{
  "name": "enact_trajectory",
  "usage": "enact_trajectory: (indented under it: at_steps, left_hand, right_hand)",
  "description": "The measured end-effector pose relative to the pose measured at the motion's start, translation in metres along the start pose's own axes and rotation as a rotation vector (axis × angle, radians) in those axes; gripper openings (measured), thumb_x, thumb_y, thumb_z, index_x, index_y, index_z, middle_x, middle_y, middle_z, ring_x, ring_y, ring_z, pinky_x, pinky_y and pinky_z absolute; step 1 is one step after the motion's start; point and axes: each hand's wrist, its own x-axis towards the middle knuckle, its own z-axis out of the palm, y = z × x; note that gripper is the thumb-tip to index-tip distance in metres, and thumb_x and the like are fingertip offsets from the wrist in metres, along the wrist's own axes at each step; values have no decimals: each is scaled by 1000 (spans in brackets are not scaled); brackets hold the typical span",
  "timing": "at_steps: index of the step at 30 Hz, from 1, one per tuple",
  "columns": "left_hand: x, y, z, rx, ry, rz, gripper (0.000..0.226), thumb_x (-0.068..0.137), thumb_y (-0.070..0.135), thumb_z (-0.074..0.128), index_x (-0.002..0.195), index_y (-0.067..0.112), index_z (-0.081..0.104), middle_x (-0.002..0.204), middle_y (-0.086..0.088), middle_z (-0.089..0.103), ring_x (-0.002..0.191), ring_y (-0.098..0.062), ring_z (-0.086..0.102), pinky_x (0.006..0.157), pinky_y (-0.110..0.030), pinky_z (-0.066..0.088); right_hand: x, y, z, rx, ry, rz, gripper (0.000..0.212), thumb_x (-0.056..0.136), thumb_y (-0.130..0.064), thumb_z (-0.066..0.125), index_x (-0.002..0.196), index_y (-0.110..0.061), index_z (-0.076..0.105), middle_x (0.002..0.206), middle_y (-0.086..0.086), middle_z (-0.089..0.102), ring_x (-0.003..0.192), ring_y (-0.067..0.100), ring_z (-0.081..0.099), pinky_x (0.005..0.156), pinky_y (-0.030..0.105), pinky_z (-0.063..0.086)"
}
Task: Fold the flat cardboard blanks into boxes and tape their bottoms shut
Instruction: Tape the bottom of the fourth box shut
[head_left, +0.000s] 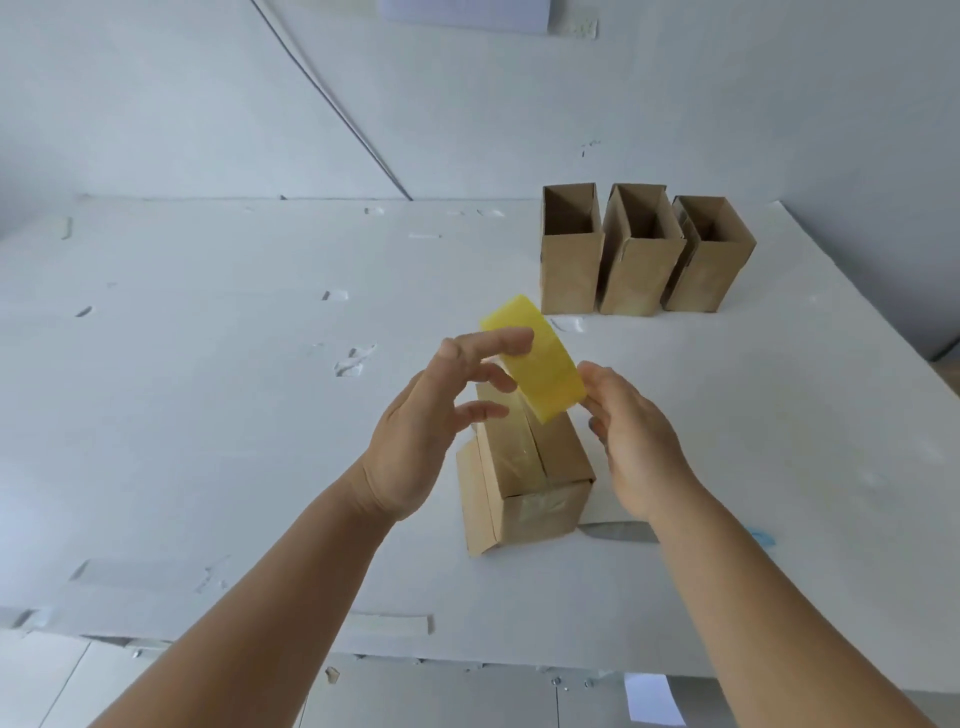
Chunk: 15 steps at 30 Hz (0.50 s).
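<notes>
tape roll (537, 358): yellow, above taped box (524, 467)
left hand (431, 415): fingers spread, touching roll
right hand (631, 436): loosely curled, gripping roll's edge
finished boxes (644, 249): three, behind taped box

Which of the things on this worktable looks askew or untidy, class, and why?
The middle box of the three standing at the back leans and its open top looks skewed. On the white table, torn tape scraps are stuck in many spots. The box being taped has a side flap sticking out.
</notes>
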Motion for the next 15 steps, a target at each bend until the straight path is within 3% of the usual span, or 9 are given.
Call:
enact_trajectory:
  at_steps: [3, 6, 9, 12, 15]
  left_hand:
    - [-3, 6, 10, -45, -91, 1, 47, 90, 49, 32, 110, 24, 66, 118, 4, 62, 96, -14, 55, 88, -32, 47]
    - [-7, 11, 22, -66, -212, 29, 29, 91, 28, 44, 108, 11, 61, 104, 3, 63, 90, -12, 58, 87, -25, 45]
    - [-6, 16, 29, -33, -231, 25, 17, 86, 16, 56, 101, 20, 64, 99, -3, 58, 91, -18, 51, 86, -28, 42]
    - [-5, 24, 32, 124, -184, -16, 19, 85, 9, 59, 98, 21, 62, 91, 3, 63, 88, -12, 54, 81, -21, 44]
    - [-3, 34, 32, 340, -133, -147, 27, 87, 6, 62, 107, 23, 57, 90, 8, 71, 79, -4, 58, 75, -18, 47]
  right_hand:
    - [-5, -18, -12, 213, -109, 59, 44, 88, -53, 52, 120, -24, 57, 125, 1, 61, 111, 20, 59, 83, 31, 48]
    - [-14, -30, -23, 231, -294, 130, 79, 50, -70, 76, 110, -20, 69, 118, 11, 66, 108, 27, 63, 77, 36, 54]
    - [-22, -29, -37, 321, -464, 169, 84, 39, -68, 82, 100, -11, 75, 105, 15, 71, 92, 27, 70, 68, 33, 56]
    - [-22, -26, -51, 315, -403, 94, 82, 36, -69, 84, 95, -13, 74, 91, 14, 67, 83, 29, 62, 78, 34, 50]
    - [-23, -33, -61, 217, -313, -118, 62, 39, -68, 84, 86, -28, 74, 69, -3, 56, 64, 11, 48, 67, 25, 42]
